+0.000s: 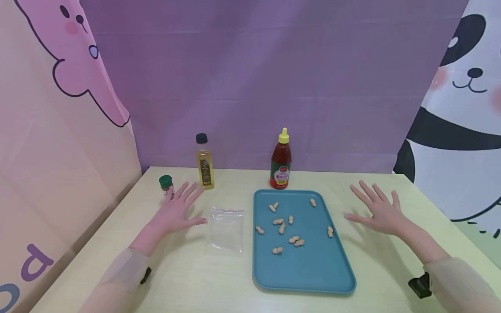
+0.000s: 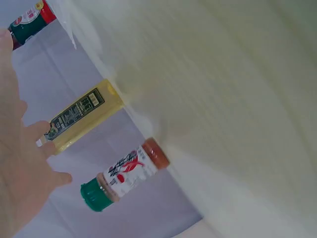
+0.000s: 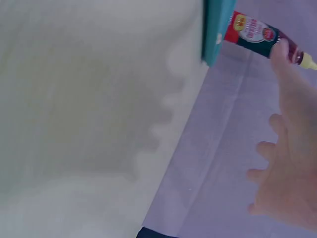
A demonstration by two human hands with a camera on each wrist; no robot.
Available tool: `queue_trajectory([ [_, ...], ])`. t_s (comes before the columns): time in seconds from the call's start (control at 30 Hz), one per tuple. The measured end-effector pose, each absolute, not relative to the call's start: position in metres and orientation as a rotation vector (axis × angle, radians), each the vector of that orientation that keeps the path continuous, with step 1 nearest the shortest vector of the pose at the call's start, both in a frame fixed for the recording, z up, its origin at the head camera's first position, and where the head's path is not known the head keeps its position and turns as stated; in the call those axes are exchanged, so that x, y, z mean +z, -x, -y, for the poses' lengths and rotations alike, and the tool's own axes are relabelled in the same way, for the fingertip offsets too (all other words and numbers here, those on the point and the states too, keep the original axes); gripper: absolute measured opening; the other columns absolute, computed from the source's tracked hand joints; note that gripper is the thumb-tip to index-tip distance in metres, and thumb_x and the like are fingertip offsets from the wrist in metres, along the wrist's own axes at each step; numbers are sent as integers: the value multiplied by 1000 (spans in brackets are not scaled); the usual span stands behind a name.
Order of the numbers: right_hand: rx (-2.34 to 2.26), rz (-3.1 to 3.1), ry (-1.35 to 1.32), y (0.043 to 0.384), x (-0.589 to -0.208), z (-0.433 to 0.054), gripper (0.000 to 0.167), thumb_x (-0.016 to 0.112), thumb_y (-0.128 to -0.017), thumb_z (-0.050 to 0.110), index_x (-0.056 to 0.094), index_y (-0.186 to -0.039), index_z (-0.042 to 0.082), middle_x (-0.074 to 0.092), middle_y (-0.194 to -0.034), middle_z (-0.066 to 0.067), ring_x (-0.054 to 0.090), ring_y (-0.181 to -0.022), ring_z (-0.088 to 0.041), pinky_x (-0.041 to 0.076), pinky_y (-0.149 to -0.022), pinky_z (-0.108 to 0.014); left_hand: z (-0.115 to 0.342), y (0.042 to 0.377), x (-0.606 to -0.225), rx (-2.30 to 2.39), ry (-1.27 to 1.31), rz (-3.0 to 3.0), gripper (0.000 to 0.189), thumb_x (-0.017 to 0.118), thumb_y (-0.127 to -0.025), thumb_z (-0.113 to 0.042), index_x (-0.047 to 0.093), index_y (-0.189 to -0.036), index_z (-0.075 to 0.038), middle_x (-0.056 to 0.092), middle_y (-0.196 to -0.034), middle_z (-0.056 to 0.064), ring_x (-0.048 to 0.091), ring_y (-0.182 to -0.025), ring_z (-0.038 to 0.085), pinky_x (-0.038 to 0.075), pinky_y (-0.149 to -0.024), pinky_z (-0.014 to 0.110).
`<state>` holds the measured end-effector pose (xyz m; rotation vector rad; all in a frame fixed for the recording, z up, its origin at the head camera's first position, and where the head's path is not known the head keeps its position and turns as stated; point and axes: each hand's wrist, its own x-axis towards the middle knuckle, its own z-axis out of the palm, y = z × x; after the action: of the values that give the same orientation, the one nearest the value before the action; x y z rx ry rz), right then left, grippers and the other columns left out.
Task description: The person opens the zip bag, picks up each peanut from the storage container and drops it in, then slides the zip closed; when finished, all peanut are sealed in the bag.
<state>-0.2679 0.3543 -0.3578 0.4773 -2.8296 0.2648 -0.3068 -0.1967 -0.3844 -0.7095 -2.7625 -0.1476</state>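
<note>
My left hand [image 1: 176, 213] hovers over the table with fingers spread, holding nothing. Just beyond its fingertips stands a green-capped spice jar [image 2: 128, 173], partly hidden by the hand in the head view. A clear zip bag [image 1: 227, 230] lies flat to the right of that hand. Several peanuts in the shell [image 1: 282, 228] are scattered on a blue tray [image 1: 305, 271] in the middle. Right of the tray, my right hand [image 1: 381, 213] is also held above the table, fingers apart and nothing in it.
An oil bottle [image 1: 205, 167] with a black cap stands at the back left. Behind the tray is a red sauce bottle [image 1: 280, 163] with a yellow nozzle cap. A purple cloth [image 1: 250, 87] hangs behind the table's far edge.
</note>
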Motion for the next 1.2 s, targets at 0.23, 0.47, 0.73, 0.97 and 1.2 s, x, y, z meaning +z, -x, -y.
queue_trajectory([
  [0.23, 387, 2766, -581, 281, -339, -332, 62, 65, -87, 34, 46, -134, -2, 42, -137, -30, 40, -124, -48, 34, -98, -64, 191, 313, -376, -473, 702, 2807, 74, 63, -85, -50, 40, -142, -10, 45, -142, 15, 42, -130, 35, 35, -106, 51],
  [0.47, 540, 2709, -650, 297, -331, -285, 48, 64, -90, 24, 53, -129, -1, 54, -129, -23, 48, -120, -41, 41, -97, -56, 180, 324, -376, -825, 655, 2879, 63, 60, -90, -41, 41, -140, -9, 59, -127, 14, 56, -116, 31, 45, -97, 47],
  [0.73, 709, 2714, -746, 312, -336, -225, 40, 64, -89, 20, 58, -125, 2, 60, -123, -18, 56, -113, -36, 47, -92, -52, 168, 337, -383, -1041, 686, 2896, 50, 58, -93, -31, 50, -131, 0, 62, -119, 18, 60, -107, 30, 47, -94, 44],
  [0.97, 877, 2692, -939, 320, -349, -182, 40, 65, -89, 21, 58, -124, 2, 61, -122, -16, 59, -109, -34, 50, -90, -48, 155, 345, -390, -993, 633, 2984, 44, 60, -92, -27, 55, -127, -1, 63, -116, 16, 61, -103, 28, 49, -90, 41],
  [1.2, 1022, 2701, -1051, 324, -353, -145, 40, 61, -92, 23, 57, -124, 1, 60, -123, -19, 60, -108, -34, 50, -91, -46, 147, 343, -394, -880, 580, 3076, 42, 63, -90, -26, 56, -125, -3, 62, -115, 14, 60, -104, 26, 48, -92, 41],
])
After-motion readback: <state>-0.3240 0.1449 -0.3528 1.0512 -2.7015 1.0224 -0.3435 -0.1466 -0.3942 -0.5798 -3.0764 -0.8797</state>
